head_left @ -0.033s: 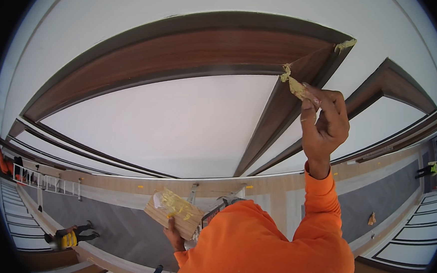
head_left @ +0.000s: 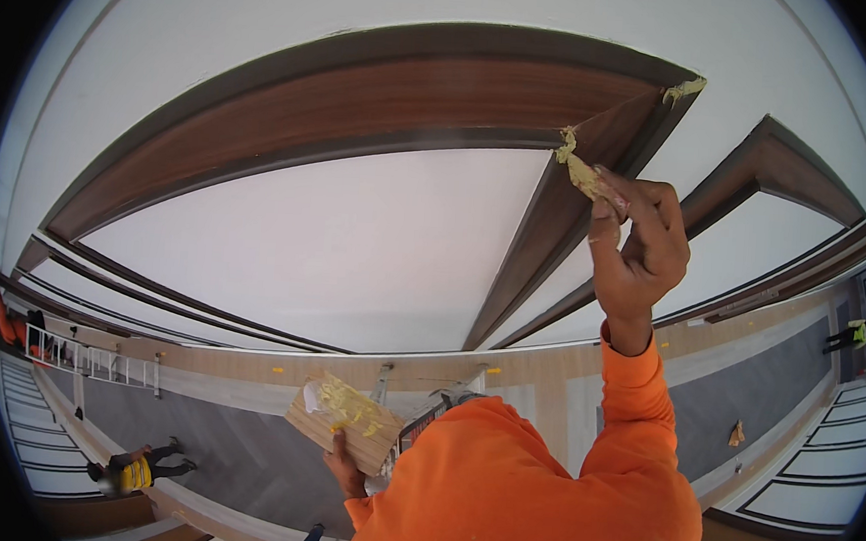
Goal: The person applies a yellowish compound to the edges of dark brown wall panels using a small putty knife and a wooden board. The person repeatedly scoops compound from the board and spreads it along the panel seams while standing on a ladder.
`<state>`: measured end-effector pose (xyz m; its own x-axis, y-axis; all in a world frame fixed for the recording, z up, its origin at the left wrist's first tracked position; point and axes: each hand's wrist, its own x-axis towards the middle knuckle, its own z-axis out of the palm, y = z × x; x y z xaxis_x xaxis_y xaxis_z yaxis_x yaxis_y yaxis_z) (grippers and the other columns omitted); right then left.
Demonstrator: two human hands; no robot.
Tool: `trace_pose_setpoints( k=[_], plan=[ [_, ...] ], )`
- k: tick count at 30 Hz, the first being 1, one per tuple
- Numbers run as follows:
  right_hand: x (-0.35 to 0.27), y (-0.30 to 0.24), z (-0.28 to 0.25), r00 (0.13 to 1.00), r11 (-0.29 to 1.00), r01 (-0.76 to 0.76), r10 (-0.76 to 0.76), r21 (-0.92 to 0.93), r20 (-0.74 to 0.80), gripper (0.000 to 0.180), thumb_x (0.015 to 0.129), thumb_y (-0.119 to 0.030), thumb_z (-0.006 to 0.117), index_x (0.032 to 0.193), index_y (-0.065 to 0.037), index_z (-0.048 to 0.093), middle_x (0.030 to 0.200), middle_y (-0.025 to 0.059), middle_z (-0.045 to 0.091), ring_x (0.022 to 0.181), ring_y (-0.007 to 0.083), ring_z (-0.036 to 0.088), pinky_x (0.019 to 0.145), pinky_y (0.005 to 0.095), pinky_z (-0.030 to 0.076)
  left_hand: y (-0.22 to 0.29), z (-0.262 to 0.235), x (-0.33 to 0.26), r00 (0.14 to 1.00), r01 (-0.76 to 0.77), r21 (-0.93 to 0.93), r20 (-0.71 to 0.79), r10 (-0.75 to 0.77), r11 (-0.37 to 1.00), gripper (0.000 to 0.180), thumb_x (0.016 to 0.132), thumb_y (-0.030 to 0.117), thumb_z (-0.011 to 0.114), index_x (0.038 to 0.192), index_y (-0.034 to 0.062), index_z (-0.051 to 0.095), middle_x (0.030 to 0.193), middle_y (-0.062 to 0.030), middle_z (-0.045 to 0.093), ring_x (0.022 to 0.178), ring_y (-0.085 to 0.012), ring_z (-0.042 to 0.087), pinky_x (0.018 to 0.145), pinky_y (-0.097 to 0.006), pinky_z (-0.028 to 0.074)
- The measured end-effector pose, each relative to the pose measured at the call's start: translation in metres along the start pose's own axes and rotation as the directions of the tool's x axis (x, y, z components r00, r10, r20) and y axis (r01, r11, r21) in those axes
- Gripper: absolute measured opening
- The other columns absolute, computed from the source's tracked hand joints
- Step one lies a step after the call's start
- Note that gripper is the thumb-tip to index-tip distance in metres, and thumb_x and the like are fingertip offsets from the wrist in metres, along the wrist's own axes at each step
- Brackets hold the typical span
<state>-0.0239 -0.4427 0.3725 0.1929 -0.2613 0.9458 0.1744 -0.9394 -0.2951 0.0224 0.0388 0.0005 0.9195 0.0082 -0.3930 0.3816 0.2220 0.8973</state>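
At 7 o'clock, a person (head_left: 133,470) in a yellow vest lying on the grey floor (head_left: 243,457). Near 6 o'clock, left hand (head_left: 347,467) gripping a wooden board (head_left: 344,422) smeared with yellow putty (head_left: 350,407). At 1 o'clock, right hand (head_left: 641,249) clenched on a putty knife (head_left: 586,176), tip pressed to the brown frame (head_left: 364,98) corner.

A person in a yellow vest (head_left: 135,470) crouches on the grey floor (head_left: 234,447) near a white metal railing (head_left: 90,361)
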Motion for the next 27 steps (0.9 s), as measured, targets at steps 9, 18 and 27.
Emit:
trace_pose_setpoints(
  k=[9,18,27],
  plan=[
    [0.003,-0.001,0.014,0.996,0.993,0.056,-0.063,-0.107,-0.062,0.033,0.078,0.010,0.072,0.109,0.002,0.081,0.093,0.0093,0.070,0.069,0.0108,0.065,0.055,0.0256,0.051,0.001,0.002,0.000,1.000,-0.025,0.000,0.004,0.025,1.000,0.052,0.100,0.025,0.070,0.129,-0.0163,0.060,0.113,-0.0217,0.071,0.093,-0.0265,0.072,0.081,-0.039,0.059],
    [0.010,-0.003,-0.002,0.970,0.970,-0.212,0.223,0.116,-0.096,0.023,0.087,0.007,0.071,0.109,0.004,0.078,0.089,0.0054,0.069,0.066,0.0058,0.056,0.057,0.0215,0.043,-0.006,-0.007,0.007,0.999,0.021,0.004,0.023,-0.021,1.000,0.052,0.099,0.025,0.071,0.130,-0.0155,0.059,0.113,-0.0218,0.071,0.091,-0.0275,0.073,0.079,-0.038,0.061],
    [0.009,-0.006,0.004,0.838,0.753,-0.503,0.546,0.425,0.025,0.015,0.096,-0.005,0.074,0.108,0.004,0.077,0.077,0.0008,0.067,0.065,0.0038,0.055,0.060,0.0221,0.042,-0.007,-0.005,0.005,1.000,0.010,-0.055,0.029,-0.008,0.998,0.053,0.100,0.026,0.071,0.132,-0.0146,0.059,0.114,-0.0213,0.071,0.094,-0.0275,0.073,0.080,-0.039,0.061]
  ],
)
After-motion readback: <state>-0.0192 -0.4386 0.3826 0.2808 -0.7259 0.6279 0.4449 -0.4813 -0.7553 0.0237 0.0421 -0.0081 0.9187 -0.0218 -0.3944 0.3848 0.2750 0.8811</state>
